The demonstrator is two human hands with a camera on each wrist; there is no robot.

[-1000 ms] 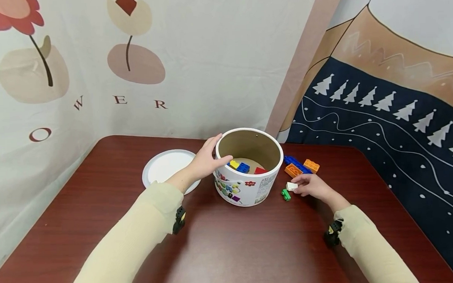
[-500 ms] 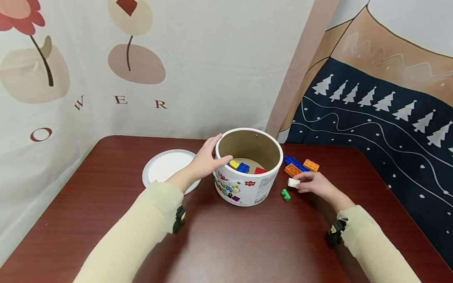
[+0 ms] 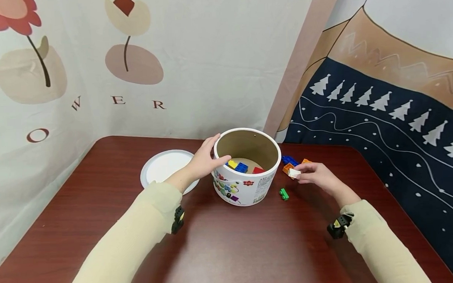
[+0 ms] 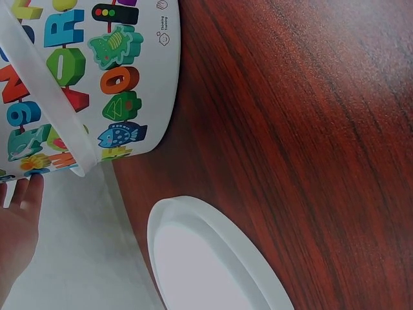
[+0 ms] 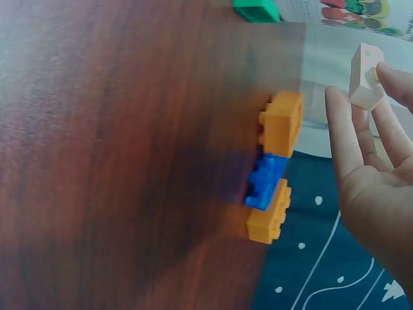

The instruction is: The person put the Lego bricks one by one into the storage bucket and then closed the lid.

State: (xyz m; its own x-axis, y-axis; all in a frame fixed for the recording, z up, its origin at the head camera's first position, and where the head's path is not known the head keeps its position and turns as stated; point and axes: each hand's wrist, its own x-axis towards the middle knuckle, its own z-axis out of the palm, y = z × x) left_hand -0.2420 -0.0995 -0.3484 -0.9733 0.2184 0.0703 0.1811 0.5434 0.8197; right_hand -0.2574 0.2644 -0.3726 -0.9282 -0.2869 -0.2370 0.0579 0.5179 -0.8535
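Observation:
My left hand rests against the left side of a white toy bucket, fingers extended and thumb lying across the rim. Straight fingers touch the bucket's printed wall in the left wrist view. Inside sit yellow, blue and red bricks. My right hand pinches a white brick between thumb and fingertips, raised off the table right of the bucket. Behind it lie two orange bricks and a blue piece. A small green piece lies nearer me.
The bucket's white round lid lies on the dark red table, left of the bucket. Patterned cloths hang behind the table and along its right side. A white handle strap crosses the bucket's wall.
My right hand has lifted the white brick from beside the green piece, moving it slightly back and right, so it now overlaps the front orange brick. My left hand stays at the bucket.

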